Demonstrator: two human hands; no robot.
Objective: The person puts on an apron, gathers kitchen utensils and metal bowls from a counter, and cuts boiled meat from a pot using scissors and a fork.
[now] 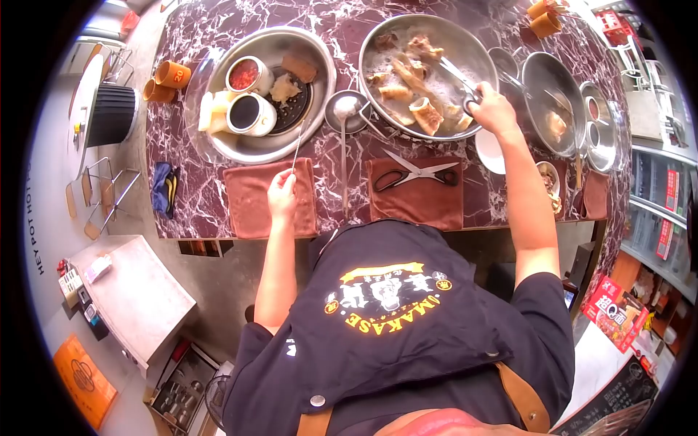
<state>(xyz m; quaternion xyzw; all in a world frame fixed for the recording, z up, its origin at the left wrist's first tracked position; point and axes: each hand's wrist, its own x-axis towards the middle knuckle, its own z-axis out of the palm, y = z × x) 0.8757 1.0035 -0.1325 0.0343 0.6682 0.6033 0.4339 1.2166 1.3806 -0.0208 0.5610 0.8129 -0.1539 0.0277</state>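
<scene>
In my right hand [491,109] is a tool with a dark handle and metal blades [454,70], whose far end reaches over the large steaming pan [368,43] among pieces of food [426,116]. My left hand [281,193] pinches a thin metal utensil [299,145] that points up toward the steel tray [320,54]. On that tray are a jar of red sauce [249,75], a jar of dark sauce [251,115] and a black plate with food [285,88].
Open scissors [418,173] lie on a brown cloth [436,207]; another cloth [251,207] is at left. A ladle [345,145] stands between tray and pan. Further pans [538,80] and a white bowl [491,152] are at right. Orange cups [173,75] sit far left.
</scene>
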